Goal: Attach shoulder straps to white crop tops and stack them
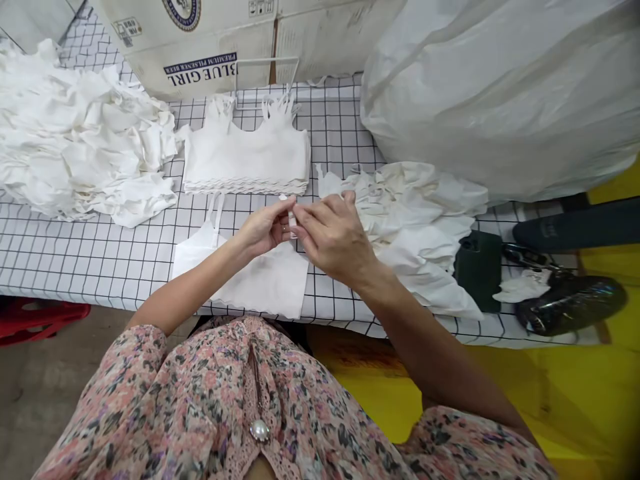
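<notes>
The left hand (263, 228) and right hand (335, 233) were together, pinching a narrow white strip (291, 220) (raised, to stay off the white grid-patterned counter (60, 260)).

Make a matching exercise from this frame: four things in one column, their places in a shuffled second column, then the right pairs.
Things
1. White strip
2. Stacked white tops
3. Crumpled white heap
4. Dark green case

Places
A. Far left of the grid-patterned table
B. Right of the loose white fabric
C. Between the left hand and right hand
D. Straight ahead of the hands

Pairs: 1-C, 2-D, 3-A, 4-B
</notes>
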Demonstrator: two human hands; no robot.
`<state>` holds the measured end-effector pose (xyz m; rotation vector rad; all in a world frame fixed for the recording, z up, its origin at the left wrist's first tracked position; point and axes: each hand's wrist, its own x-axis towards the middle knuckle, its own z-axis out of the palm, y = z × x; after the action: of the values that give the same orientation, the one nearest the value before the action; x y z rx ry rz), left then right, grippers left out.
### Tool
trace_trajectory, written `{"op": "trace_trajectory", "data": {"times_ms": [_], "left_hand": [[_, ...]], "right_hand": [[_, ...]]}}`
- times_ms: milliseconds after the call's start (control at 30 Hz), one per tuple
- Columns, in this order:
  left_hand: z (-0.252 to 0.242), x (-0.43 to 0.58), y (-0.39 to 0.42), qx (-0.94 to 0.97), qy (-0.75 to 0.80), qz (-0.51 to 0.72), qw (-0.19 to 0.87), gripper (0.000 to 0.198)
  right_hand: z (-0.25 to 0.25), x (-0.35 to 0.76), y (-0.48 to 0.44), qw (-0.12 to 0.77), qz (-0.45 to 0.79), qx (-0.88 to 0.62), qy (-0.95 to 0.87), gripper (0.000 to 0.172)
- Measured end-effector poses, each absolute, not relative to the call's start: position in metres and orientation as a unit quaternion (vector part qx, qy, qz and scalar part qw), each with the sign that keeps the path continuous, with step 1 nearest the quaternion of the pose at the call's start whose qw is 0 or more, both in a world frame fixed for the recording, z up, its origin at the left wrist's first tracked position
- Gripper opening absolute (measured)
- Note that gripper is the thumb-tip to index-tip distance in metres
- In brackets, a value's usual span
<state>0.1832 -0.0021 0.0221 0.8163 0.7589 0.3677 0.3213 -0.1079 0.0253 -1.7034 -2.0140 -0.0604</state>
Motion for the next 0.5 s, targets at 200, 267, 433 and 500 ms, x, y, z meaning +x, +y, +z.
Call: {"op": "trace_trajectory", "data": {"times_ms": [200,267,433,500], "left_hand": [[0.034,0.173,-0.006,0.313,0.284,0.122,0.898,0.033],[0.036,0.173,-0.009,0.326,0.277,0.131,0.894,0.035],[0.030,0.170,-0.015,0.371,0.290,0.174,0.865,0.035],[0.028,0.164,-0.018,0.391,0.289,0.178,0.856,0.036]], "right_hand": [[0.034,0.336,-0.119,0.405,0.044,-0.640,-0.651,0.026],[0.031,0.333,-0.116,0.420,0.059,-0.646,-0.634,0.020],[0.011,0.313,-0.109,0.490,0.164,-0.652,-0.555,0.016],[0.001,0.307,-0.107,0.537,0.212,-0.645,-0.501,0.018]]}}
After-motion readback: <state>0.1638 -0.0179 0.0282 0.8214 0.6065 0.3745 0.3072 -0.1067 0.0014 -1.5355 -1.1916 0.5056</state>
